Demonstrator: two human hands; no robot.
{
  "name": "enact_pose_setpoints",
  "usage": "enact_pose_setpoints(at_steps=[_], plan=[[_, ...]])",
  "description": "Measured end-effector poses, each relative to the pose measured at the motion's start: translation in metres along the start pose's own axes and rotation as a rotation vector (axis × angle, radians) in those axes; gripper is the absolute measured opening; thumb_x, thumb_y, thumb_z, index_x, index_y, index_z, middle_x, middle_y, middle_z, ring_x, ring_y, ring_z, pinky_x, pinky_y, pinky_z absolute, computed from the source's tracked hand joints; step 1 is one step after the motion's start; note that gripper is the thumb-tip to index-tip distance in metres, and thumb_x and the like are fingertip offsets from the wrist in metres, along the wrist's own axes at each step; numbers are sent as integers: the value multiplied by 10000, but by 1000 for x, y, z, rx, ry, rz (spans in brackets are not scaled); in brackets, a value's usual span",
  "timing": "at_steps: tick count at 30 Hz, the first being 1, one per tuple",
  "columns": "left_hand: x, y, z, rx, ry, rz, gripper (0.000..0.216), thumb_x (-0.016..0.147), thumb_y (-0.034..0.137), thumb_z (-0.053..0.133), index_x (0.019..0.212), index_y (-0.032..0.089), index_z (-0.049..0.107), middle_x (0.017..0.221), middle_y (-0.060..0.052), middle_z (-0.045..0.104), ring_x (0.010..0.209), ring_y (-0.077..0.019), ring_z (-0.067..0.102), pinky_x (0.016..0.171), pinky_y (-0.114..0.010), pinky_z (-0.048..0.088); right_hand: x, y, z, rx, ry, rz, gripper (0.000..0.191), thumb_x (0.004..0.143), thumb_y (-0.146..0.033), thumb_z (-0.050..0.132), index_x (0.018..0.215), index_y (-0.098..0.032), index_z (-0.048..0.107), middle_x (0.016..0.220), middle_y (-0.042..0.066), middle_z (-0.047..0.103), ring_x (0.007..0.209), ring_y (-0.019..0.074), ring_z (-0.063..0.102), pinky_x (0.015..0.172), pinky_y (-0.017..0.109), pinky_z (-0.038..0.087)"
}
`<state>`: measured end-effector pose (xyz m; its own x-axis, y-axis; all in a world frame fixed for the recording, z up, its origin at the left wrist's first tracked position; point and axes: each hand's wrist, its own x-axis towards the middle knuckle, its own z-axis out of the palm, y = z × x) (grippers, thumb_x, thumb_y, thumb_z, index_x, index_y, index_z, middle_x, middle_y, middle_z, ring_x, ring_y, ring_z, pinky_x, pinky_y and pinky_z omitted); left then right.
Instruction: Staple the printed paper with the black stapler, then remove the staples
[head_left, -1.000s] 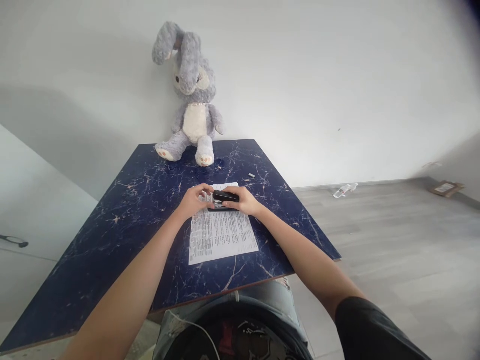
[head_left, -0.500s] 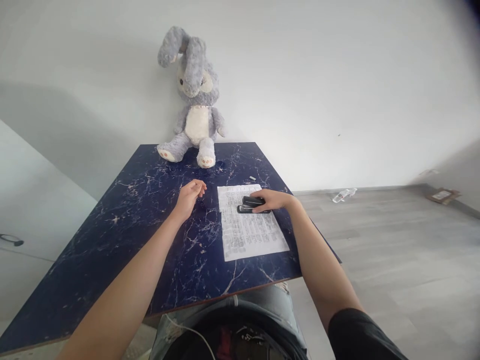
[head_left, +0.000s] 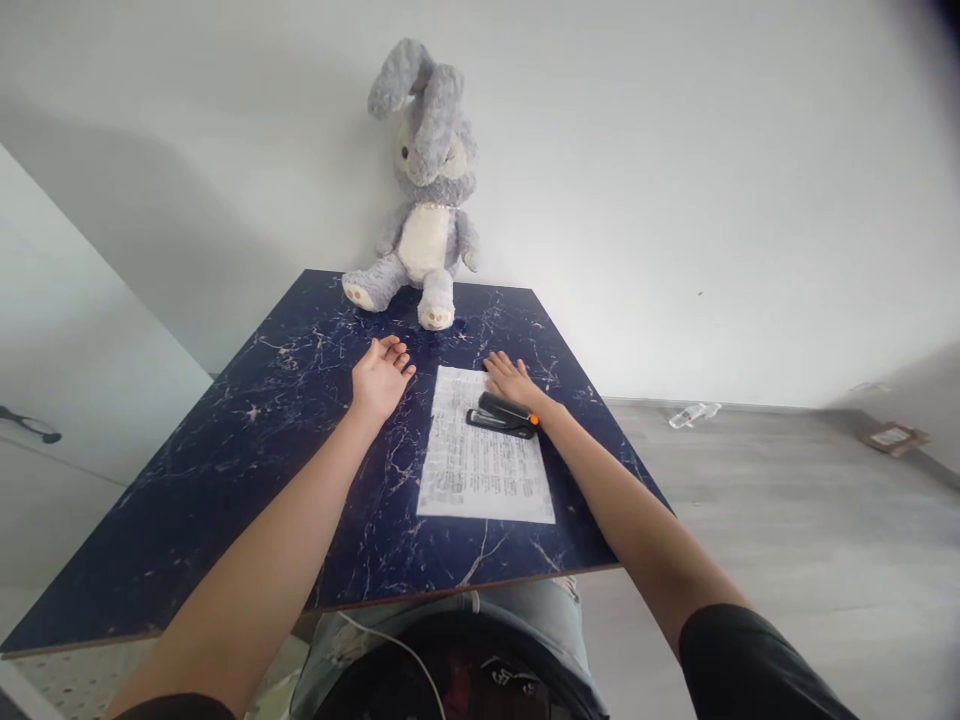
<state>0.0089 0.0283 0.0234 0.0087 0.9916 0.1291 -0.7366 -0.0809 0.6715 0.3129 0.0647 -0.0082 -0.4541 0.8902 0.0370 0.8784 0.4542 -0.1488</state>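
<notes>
A black stapler [head_left: 504, 416] with an orange end lies on a sheet of printed paper [head_left: 480, 480]. My right hand [head_left: 508, 376] rests just past the stapler, over the top edge of the sheet. Its fingers are spread and no object shows in them. To the left of the paper, my left hand [head_left: 381, 376] is turned partly palm up. Its fingers are loosely curled and apart, holding nothing visible.
The dark blue marbled table [head_left: 247, 470] spans the middle of the view. A grey plush rabbit [head_left: 426, 240] sits at its back edge against the wall. Beyond the right side, a clear plastic item [head_left: 694, 415] and a cardboard piece [head_left: 891, 438] lie on the floor.
My right hand has let go of the stapler and moved forward past it. The small pale piece near the sheet's top is out of sight. The view has turned slightly left.
</notes>
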Motion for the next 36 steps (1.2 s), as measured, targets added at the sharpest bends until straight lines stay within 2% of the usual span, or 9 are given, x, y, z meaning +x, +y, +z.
enact_pose_setpoints(at_steps=[8,13,16,20,23,26,30,33,36], plan=[[-2,41,-15,-32,-43,279,276,1007,469,574,952,214,664,868,-47,599,772,-136,568,789,-291,493,91,-156,20,-7,-36,-408,585,1095,-327,373,1635,-114,305,1713,173,200,1590,335,198,1243,678,170],[-4,59,-28,-137,9,409,216,1005,417,559,943,226,637,846,-25,538,753,-121,525,802,-265,483,114,-199,25,29,-33,-513,604,1098,-323,381,1657,-142,241,1731,141,126,1603,318,148,1241,691,157],[-3,58,-25,-38,68,392,231,985,438,568,919,221,613,839,-36,522,761,-144,517,783,-285,485,102,-188,24,10,-11,-480,620,1099,-335,374,1649,-83,237,1729,162,116,1605,307,143,1259,652,154],[-2,46,-15,-39,22,298,124,922,338,604,890,219,591,812,-23,502,716,-135,498,748,-287,474,73,-144,17,-17,-1,-394,609,1093,-323,366,1638,-69,274,1723,179,143,1601,311,161,1271,612,159],[-1,28,-8,21,-25,223,135,728,134,624,747,204,510,755,-3,476,667,-118,478,693,-273,444,51,-104,8,-16,-14,-275,622,1088,-337,366,1642,-69,271,1723,184,131,1596,317,181,1274,595,174],[-1,3,-1,253,-48,208,195,552,53,548,618,191,427,667,8,456,616,-116,449,621,-266,384,30,-71,3,4,-17,-166,635,1086,-344,361,1642,-53,267,1722,193,127,1589,312,213,1280,569,188],[-8,-20,6,700,-110,198,118,571,89,490,568,196,540,551,8,484,541,-130,416,548,-272,290,12,-49,2,24,14,-127,605,1078,-322,374,1627,-74,323,1713,186,194,1581,307,241,1281,557,199],[-12,-23,9,832,-201,145,141,622,110,484,582,197,587,542,6,520,531,-139,439,548,-274,294,6,-47,2,47,56,-126,574,1072,-322,414,1604,-110,381,1703,175,245,1584,325,224,1267,606,193],[-13,-21,10,946,-207,199,180,673,104,479,618,202,620,592,-8,576,580,-166,497,596,-295,364,2,-48,-5,109,164,-139,489,1050,-286,474,1515,-139,508,1668,170,341,1567,343,255,1245,626,220]])
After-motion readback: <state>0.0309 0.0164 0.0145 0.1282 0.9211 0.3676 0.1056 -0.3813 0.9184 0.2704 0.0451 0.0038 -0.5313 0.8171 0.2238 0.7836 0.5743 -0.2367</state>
